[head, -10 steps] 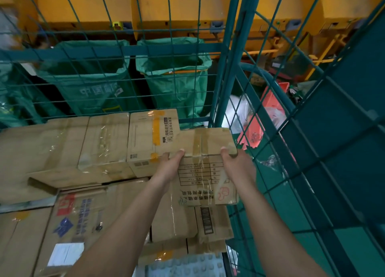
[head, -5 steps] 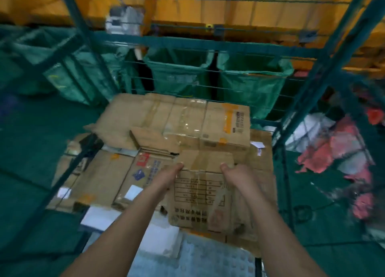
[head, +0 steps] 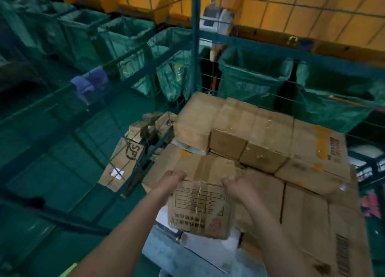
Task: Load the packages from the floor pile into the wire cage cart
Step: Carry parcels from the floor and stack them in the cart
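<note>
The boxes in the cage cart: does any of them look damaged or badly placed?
Yes. The box held by the left hand and right hand has a dented, creased top. The far left stacked box looks crumpled at its corner.

Print on held box blurred; cage cart cut off at right edge.

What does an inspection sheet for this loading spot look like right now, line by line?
Surface: green floor.
Job's things: printed carton held over stacked boxes in the wire cage.
Clutter: boxes on the floor outside the cage.
Grippers: left hand and right hand grip the carton's top edge.
Cables: nothing seen.
Surroundings: green sacks, yellow machinery, a white printer.
</note>
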The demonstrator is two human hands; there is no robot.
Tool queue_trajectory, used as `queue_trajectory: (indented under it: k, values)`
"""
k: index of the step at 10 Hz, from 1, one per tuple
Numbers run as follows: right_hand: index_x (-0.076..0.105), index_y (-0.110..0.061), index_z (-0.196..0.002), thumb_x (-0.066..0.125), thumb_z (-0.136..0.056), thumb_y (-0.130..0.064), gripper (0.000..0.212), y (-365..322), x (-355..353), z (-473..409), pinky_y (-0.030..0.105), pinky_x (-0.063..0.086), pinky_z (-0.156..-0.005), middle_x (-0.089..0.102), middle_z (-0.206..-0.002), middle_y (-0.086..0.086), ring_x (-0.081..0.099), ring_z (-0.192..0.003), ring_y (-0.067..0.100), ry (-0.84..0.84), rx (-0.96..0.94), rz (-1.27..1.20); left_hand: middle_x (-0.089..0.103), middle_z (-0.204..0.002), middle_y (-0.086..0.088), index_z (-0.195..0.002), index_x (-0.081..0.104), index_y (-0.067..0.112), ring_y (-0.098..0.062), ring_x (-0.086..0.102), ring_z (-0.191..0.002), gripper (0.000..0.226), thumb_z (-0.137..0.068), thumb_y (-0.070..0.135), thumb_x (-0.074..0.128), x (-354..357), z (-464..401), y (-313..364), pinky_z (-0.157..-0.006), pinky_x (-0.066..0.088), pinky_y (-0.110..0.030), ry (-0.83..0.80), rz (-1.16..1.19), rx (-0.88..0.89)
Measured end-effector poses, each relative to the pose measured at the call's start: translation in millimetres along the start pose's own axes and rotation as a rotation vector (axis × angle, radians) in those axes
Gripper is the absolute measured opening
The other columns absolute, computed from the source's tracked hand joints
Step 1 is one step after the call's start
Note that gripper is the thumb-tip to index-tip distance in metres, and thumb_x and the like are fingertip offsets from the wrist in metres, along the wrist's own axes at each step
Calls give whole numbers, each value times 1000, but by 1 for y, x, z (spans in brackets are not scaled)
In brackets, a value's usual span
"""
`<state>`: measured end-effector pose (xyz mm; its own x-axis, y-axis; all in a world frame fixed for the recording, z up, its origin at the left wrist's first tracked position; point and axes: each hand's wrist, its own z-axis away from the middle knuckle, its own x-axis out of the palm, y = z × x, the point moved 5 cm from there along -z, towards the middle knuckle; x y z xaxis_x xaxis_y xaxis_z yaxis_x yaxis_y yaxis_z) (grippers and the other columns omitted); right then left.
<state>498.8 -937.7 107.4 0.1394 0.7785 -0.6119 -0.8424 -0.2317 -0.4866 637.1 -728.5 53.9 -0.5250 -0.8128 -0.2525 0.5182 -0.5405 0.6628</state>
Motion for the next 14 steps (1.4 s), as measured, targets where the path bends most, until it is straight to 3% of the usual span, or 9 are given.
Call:
queue_trajectory:
  k: [1,2,3,5,6,7,8,10,14]
  values:
    - [60,-4,-136,52,-100,-50,59,-24,44,-3,33,49,-102,61,-139,18,59,-124,33,-19,39,-33,64,-122,-7,-139,48,15,-24,63,-101,52,-97,42,63,-39,-24,-3,-68,49,-32,-14,29,-9]
    - [65,-16,-119,57,-97,-44,36,-51,79,-8,27,51,-77,68,-117,9,64,-104,28,-10,51,-136,68,-109,-7,-130,52,18,-27,67,-98,35,-97,22,61,-77,-47,13,-79,57,-36,-25,-19,39]
    - [65,-24,-110,56,-85,-49,37,-73,109,-29,33,57,-75,71,-105,1,67,-93,24,31,34,-238,62,-134,-2,-147,46,27,-28,63,-114,70,-79,24,64,-108,-84,33,-99,55,-48,-9,-53,108]
    - [31,-17,-156,51,-106,-20,54,-113,166,-81,25,42,-84,54,-140,8,56,-124,30,-17,37,-378,42,-146,4,-141,53,30,-15,52,-120,61,-84,14,65,-115,-135,50,-107,50,-39,-66,-263,324]
    - [16,-17,-161,52,-105,-18,67,-121,195,-118,28,53,-71,55,-128,11,61,-107,31,-72,94,-410,36,-149,4,-138,54,32,-21,53,-119,59,-81,25,63,-103,-171,33,-106,49,-38,-138,-440,280]
    - [33,-20,-153,60,-98,-24,62,-120,206,-152,25,53,-55,64,-113,2,65,-87,20,-4,171,-545,5,-166,6,-156,35,35,-27,43,-140,70,-92,22,61,-91,-189,33,-114,38,-35,-164,-586,315]
    - [31,-20,-155,51,-102,-15,57,-136,205,-167,9,47,-68,61,-115,-7,61,-92,14,49,69,-529,-8,-167,1,-158,29,30,-30,49,-136,72,-94,25,62,-90,-204,40,-109,40,-32,-94,-644,324]
    - [-9,-30,-162,46,-107,-18,79,-156,203,-200,36,35,-117,38,-157,3,43,-138,25,62,29,-618,-6,-170,8,-157,31,33,-24,58,-126,64,-98,26,56,-96,-220,56,-95,51,-33,-17,-667,393]
    - [-25,-89,-115,52,-82,-62,87,-112,242,-286,64,39,-112,32,-162,-1,47,-138,35,-15,116,-714,-12,-168,17,-155,28,37,-26,48,-137,79,-88,30,67,-80,-237,76,-99,48,-34,-36,-702,340]
